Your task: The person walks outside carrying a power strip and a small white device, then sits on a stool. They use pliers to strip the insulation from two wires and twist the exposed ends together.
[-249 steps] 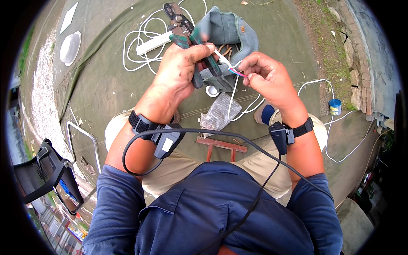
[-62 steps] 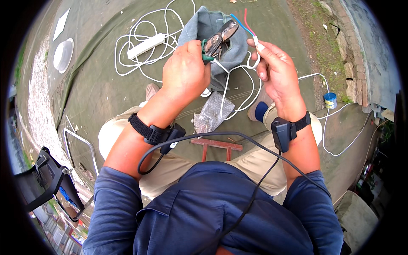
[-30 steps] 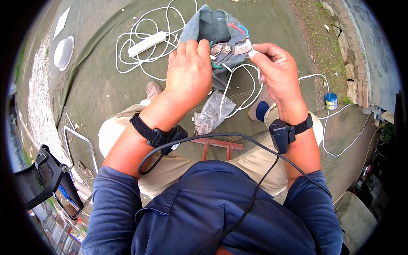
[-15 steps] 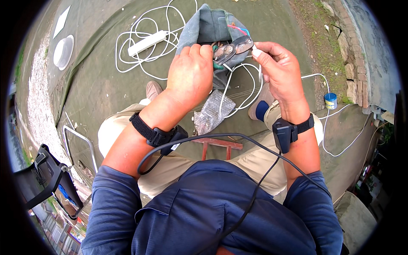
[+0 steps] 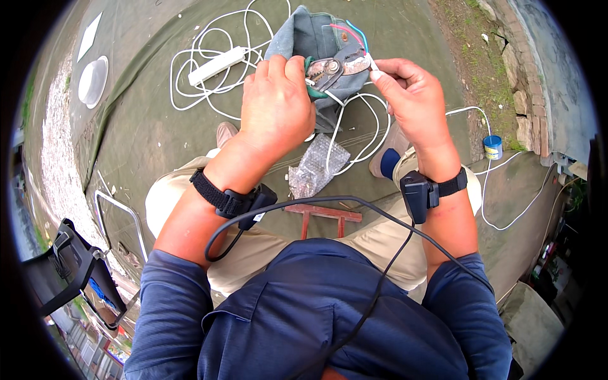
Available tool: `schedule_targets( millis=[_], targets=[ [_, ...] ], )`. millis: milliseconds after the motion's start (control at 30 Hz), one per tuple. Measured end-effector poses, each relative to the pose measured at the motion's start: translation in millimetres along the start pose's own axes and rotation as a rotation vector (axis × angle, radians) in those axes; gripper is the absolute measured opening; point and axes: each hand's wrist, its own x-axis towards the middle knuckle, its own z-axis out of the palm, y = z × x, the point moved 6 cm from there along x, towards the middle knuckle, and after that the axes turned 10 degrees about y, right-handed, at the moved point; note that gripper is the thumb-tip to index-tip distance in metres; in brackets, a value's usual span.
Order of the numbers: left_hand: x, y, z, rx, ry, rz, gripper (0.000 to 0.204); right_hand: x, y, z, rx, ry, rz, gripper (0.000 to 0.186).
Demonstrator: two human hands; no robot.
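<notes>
My left hand [image 5: 277, 104] is closed round the green handles of a pair of wire strippers [image 5: 327, 71]. The worn metal jaws lie at the end of a white cable, and how tightly they bite cannot be made out. My right hand [image 5: 411, 95] pinches that white cable [image 5: 373, 65] between thumb and fingers. From the cable's end a red wire [image 5: 348, 30] and a blue wire [image 5: 358, 33] stick out, curving up and left. Behind the strippers stands a grey-blue cloth bag [image 5: 299, 38] with its mouth open.
A white power strip [image 5: 216, 66] lies among loops of white cord [image 5: 190, 101] at the far left. Bubble wrap [image 5: 318, 166] sits between my feet, above a red wooden frame [image 5: 323, 212]. To the right stands a blue can [image 5: 492, 147]; a black bag [image 5: 73, 269] is at left.
My left hand and the wire strippers have shifted slightly left. More of the red and blue wires shows, pointing further up. My right hand keeps its pinch on the cable.
</notes>
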Motion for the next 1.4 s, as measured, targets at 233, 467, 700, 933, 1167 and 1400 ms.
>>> schedule_targets(
  millis=[233, 467, 700, 933, 1167, 1400],
  targets=[
    [-1, -2, 4, 0.068, 0.049, 0.045, 0.051, -7, -20, 6, -0.192, 0.068, -0.301, 0.015],
    [-7, 3, 8, 0.096, 0.0, 0.093, 0.033, -10, -27, 6, -0.32, 0.112, -0.424, 0.014],
    [-12, 5, 14, 0.048, -0.117, 0.035, 0.047, -13, -28, 4, -0.311, 0.137, -0.445, 0.012],
    [-13, 5, 16, 0.049, -0.072, 0.074, 0.028, -13, -31, 3, -0.307, 0.141, -0.458, 0.011],
    [-3, -6, 5, -0.059, -0.07, -0.084, 0.04, -8, -35, 0, -0.301, 0.176, -0.462, 0.012],
    [-3, 2, 2, -0.058, -0.034, -0.025, 0.045, -8, -33, -3, -0.4, 0.214, -0.545, 0.012]
  ],
)
